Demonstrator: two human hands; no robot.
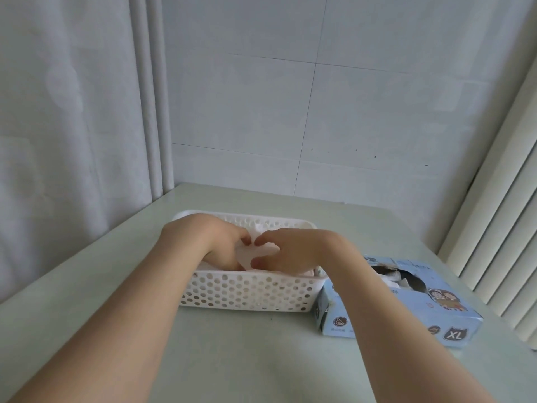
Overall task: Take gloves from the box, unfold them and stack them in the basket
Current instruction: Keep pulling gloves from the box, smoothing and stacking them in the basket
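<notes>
A white perforated basket (247,292) stands on the pale green table, with thin whitish gloves (263,253) lying inside it. Both my hands reach down into the basket. My left hand (209,239) and my right hand (293,251) meet over the top glove, fingertips and thumbs pinching its film between them. To the right of the basket lies the light blue glove box (406,312), marked XL, with folded gloves showing through its top opening (398,279). My right forearm crosses over the box's left end.
The table (261,359) sits in a corner: a white curtain at left, a tiled wall behind, ribbed panels at right. The box lies close to the table's right edge.
</notes>
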